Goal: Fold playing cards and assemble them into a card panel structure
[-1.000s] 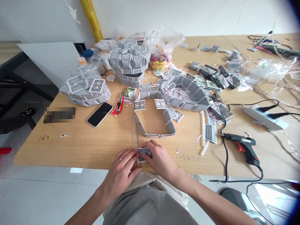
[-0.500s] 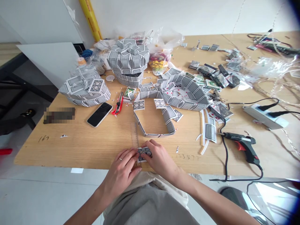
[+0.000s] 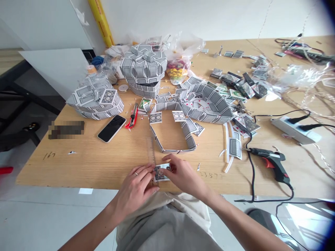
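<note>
Two bare hands are at the near edge of the wooden table (image 3: 91, 170). The left hand (image 3: 134, 186) lies flat, thumb out wide, with its fingertips on the clear ruler (image 3: 150, 150) next to the playing card (image 3: 164, 176). The right hand (image 3: 184, 174) has its thumb on the card, and its pointing finger is spread away toward the far side. The card lies flat between the hands, touching the ruler.

Just past the hands is a low ring made of cards (image 3: 188, 136), with a dark card piece (image 3: 156, 118) at its far left and another (image 3: 179, 116) at its far right. To the left are the red box cutter (image 3: 133, 118) and the phone (image 3: 112, 128). To the right is the black glue gun (image 3: 273, 162). On the far side sit a tall card box (image 3: 143, 66) and an open card tray (image 3: 213, 118).
</note>
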Tool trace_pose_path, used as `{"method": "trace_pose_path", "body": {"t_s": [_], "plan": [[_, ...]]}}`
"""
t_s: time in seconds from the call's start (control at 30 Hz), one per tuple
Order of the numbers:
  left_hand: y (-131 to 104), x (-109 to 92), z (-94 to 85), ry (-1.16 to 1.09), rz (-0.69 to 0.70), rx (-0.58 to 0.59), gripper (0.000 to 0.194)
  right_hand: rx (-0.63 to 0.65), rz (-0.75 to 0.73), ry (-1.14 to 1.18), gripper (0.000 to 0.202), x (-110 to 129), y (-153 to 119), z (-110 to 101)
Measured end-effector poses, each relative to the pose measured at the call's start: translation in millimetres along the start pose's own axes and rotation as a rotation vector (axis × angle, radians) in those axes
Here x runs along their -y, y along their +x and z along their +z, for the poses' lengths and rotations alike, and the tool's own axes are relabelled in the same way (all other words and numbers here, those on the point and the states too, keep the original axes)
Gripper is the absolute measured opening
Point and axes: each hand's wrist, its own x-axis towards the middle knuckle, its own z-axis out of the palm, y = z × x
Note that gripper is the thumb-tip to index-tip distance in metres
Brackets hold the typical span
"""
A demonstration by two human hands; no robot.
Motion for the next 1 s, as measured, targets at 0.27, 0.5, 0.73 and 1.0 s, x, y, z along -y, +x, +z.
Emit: {"method": "trace_pose_path", "body": {"t_s": [0.27,0.5,0.73,1.0], "plan": [[-2.4,2.9,5.2,-0.022,0.006,-0.016,0.028,0.196,0.306,0.794,0.056,3.6,-14.0,-7.3],[-3.9,5.7,7.8,-0.043,0.003,-0.024,0.029,0.145,0.279,0.896,0.068,6.3,-21.9,7.7],[-8.5,9.5,11.4,-0.036,0.025,-0.031,0.042,0.245,0.236,0.982,0.065,8.2,-44.5,15.4],[-3.9,8.8,7.5,-0.054,0.029,-0.018,0.033,0.175,0.276,1.006,0.063,8.4,-10.4,6.3]]}}
